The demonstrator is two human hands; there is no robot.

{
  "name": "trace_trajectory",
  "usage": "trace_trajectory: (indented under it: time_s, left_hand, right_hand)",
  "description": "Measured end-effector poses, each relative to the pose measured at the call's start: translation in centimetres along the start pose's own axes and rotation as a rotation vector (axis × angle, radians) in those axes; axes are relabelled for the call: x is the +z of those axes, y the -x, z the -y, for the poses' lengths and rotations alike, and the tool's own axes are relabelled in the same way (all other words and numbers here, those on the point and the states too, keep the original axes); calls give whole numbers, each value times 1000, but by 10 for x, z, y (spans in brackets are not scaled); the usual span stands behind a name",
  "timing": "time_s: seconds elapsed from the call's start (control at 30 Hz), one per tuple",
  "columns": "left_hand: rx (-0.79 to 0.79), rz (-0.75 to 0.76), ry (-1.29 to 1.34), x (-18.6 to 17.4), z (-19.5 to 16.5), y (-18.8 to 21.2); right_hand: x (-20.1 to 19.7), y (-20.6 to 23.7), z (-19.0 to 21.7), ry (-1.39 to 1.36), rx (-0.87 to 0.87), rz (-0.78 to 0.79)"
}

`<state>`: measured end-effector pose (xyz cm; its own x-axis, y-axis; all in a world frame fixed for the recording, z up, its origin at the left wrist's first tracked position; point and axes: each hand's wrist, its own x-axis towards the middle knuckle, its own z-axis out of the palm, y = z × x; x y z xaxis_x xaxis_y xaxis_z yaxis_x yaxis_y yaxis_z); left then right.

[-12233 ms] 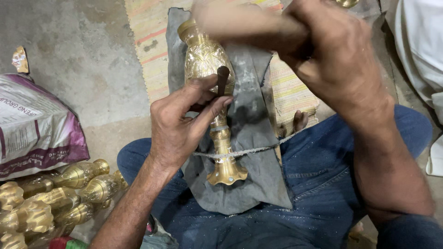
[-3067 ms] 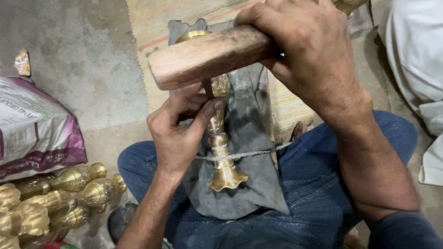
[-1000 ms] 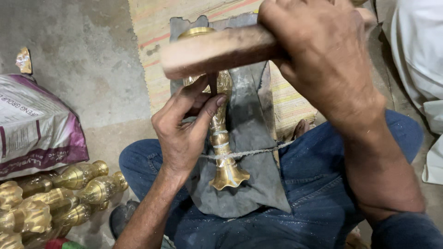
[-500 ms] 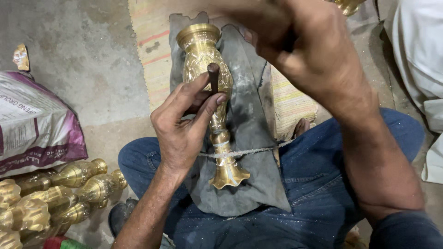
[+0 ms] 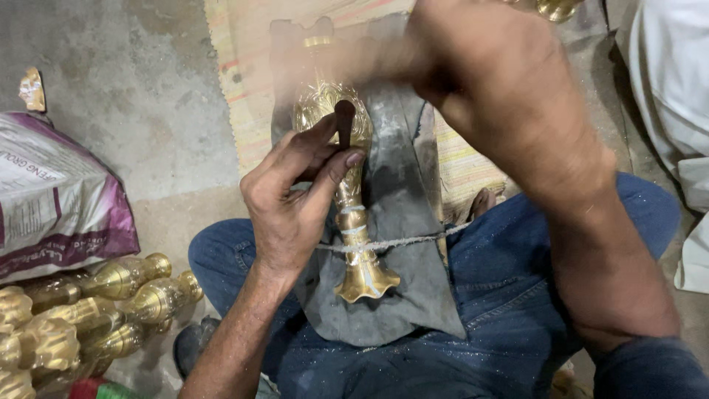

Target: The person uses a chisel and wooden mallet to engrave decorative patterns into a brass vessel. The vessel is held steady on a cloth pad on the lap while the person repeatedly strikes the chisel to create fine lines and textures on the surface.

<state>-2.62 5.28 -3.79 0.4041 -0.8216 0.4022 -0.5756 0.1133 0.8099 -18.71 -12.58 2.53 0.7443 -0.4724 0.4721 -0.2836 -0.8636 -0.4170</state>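
1. The right hand (image 5: 473,81), at 12 o'clock, is smeared by motion; its fingers and whatever they grip cannot be made out.
2. That blur veils the brass vase (image 5: 347,192) at its mouth.
3. The left hand (image 5: 295,199) covers the vase's left flank.
4. The brass pieces (image 5: 81,318) at 8 o'clock run off the edge.

My right hand (image 5: 509,103) has swung back over the brass vase (image 5: 347,199) toward 12 o'clock, now motion-blurred, its wooden mallet (image 5: 347,63) a faint smear where half a second ago it was out of sight.
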Motion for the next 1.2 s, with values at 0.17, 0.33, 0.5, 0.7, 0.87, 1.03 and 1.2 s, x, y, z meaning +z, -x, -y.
trace_trajectory:
  time_s: [0.17, 0.33, 0.5, 0.7, 0.87, 1.03, 1.2]
  left_hand:
    - [-21, 10, 35, 0, 0, 1]
    - [3, -2, 26, 0, 0, 1]
    - [15, -42, 44, 2, 1, 1]
    - [45, -53, 10, 2, -3, 5]
    - [12, -44, -19, 0, -7, -2]
    - [-6, -18, -5, 1, -10, -10]
    - [-34, -22, -23, 0, -10, -9]
  right_hand:
    - [-3, 1, 3, -238, 156, 63]
    - [-2, 8, -6, 82, -174, -35]
    - [-3, 12, -12, 387, -290, -99]
    - [-12, 5, -4, 9, -91, -49]
    - [-16, 11, -8, 299, -270, -86]
    - [-13, 10, -15, 272, -231, -34]
    - [-11, 8, -12, 155, -108, 36]
